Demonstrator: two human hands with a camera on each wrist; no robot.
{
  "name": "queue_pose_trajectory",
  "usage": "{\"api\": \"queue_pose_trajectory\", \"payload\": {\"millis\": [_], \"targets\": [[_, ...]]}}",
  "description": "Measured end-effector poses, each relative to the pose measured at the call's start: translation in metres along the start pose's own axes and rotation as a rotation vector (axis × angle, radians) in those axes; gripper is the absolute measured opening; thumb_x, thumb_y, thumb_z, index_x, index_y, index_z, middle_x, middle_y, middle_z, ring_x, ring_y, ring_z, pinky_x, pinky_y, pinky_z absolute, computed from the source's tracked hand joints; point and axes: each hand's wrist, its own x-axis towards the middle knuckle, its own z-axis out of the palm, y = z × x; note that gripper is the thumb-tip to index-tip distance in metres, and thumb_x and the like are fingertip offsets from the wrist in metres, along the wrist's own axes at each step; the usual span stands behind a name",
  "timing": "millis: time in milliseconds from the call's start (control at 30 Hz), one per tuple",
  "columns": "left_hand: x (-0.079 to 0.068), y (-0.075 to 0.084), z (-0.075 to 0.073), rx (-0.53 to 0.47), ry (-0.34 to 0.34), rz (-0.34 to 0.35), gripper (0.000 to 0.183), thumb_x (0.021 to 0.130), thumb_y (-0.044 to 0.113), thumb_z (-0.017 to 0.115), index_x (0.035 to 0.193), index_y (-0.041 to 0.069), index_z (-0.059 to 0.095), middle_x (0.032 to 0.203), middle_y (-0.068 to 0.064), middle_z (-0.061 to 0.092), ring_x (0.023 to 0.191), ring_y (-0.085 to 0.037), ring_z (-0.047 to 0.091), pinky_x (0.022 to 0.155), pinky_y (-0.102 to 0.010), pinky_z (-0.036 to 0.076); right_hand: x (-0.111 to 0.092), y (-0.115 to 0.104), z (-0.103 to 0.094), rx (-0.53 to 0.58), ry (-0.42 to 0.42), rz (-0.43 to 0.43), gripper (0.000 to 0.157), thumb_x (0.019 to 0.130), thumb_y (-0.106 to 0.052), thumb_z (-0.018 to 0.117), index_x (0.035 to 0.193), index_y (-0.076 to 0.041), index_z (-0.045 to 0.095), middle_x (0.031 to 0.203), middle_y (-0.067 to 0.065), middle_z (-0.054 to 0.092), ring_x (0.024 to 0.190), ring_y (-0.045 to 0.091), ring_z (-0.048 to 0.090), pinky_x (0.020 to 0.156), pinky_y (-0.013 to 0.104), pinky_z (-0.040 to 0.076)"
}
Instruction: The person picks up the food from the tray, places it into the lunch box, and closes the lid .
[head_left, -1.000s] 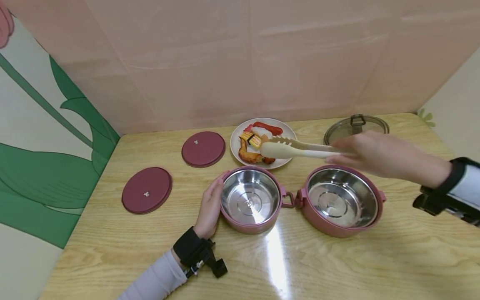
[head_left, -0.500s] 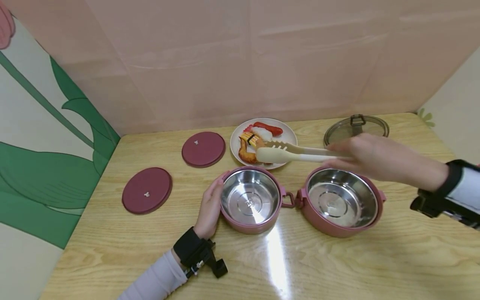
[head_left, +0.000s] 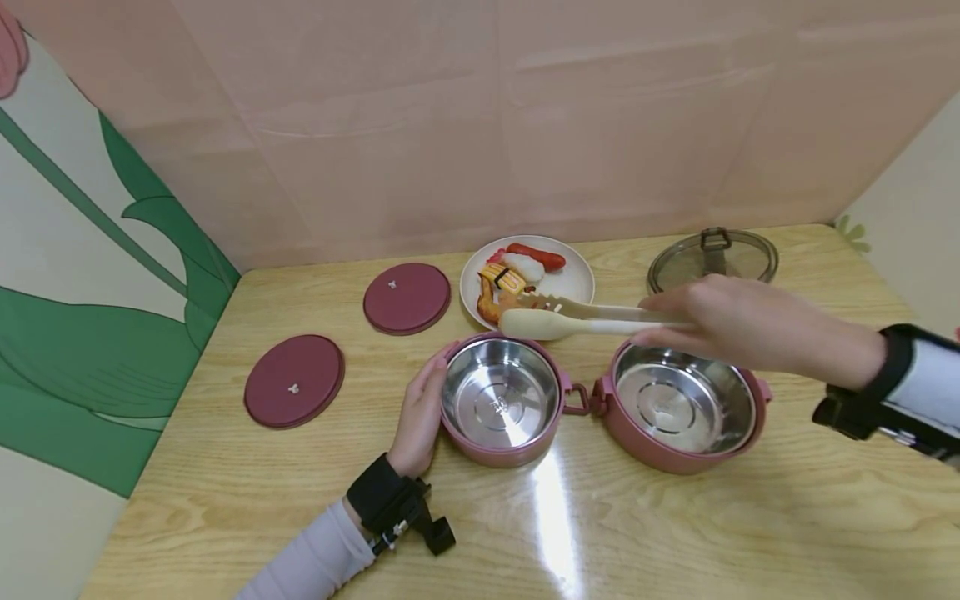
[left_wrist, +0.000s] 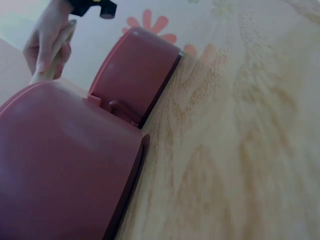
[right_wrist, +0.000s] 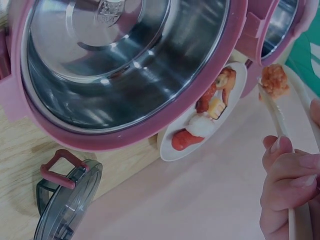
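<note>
Pink sheeting [head_left: 487,125] stands behind everything, broad and faintly creased, above the pale wood-grain table [head_left: 262,500] I work at. The biggest thing on the table is the larger pot [head_left: 660,454] on my right, dusky pink outside and bare shiny steel inside. Just left of it is the smaller pot [head_left: 495,456], steel-lined too, its looped handle pointing at its neighbour; I can't tell whether the two touch. Beyond the smaller pot lies my white plate [head_left: 576,279], and to the right, behind the larger pot, a smoky glass lid [head_left: 675,260]. Two flat maroon lids [head_left: 407,298] lie apart on the left.

My left hand [head_left: 416,417] rests along the left side of the smaller pot; its fingers are partly hidden, so I can't tell how far they curl. My right hand [head_left: 738,321] grips the cream tongs [head_left: 600,327], their head held above the near edge of the plate, close to the smaller pot's far rim. On the plate are a red sausage [head_left: 537,255], a white piece [head_left: 525,267] and a yellow block [head_left: 501,278] with a dark band. Smallest of all, a crumbly orange-brown morsel [right_wrist: 275,80] sits between the tong tips.
</note>
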Motion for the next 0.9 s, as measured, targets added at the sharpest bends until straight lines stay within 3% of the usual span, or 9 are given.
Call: {"api": "queue_pose_trajectory", "payload": {"millis": [200,467,800,900], "targets": [[-0.0001,0.0007,0.0002,0.003,0.0,0.002,0.049,0.106,0.035,0.035,0.147,0.009,0.041,0.151,-0.008,0.041,0.143,-0.02,0.03,0.12,-0.041,0.022,0.0005,-0.0016,-0.0012,0.002,0.001,0.001,0.032,0.09,-0.034,0.068,0.107,-0.008,0.071,0.072,-0.01,0.063,0.056,-0.001,0.05,0.046,0.02,0.044],[-0.0001,0.0011,0.0011,0.001,0.005,0.0,0.049,0.106,0.035,0.035,0.146,0.008,0.042,0.151,-0.008,0.041,0.143,-0.021,0.03,0.119,-0.042,0.022,0.001,-0.0051,-0.0017,0.006,-0.015,-0.011,0.037,0.09,-0.038,0.068,0.111,-0.008,0.071,0.078,-0.008,0.067,0.063,-0.001,0.056,0.054,0.024,0.053],[0.0009,0.0004,0.0015,-0.005,0.013,-0.011,0.048,0.106,0.035,0.036,0.145,0.009,0.044,0.15,-0.007,0.042,0.143,-0.02,0.029,0.12,-0.041,0.021,0.001,-0.0089,0.002,0.013,-0.017,-0.016,0.037,0.089,-0.039,0.069,0.11,-0.009,0.072,0.074,-0.012,0.065,0.059,-0.004,0.052,0.051,0.021,0.049],[0.0009,0.0004,0.0018,-0.002,0.015,-0.014,0.048,0.106,0.035,0.036,0.145,0.009,0.044,0.15,-0.007,0.042,0.143,-0.02,0.03,0.12,-0.041,0.021,0.0003,-0.0094,0.0031,0.018,-0.007,-0.026,0.038,0.089,-0.039,0.069,0.111,-0.008,0.072,0.079,-0.009,0.068,0.061,-0.001,0.057,0.054,0.025,0.054]]}}
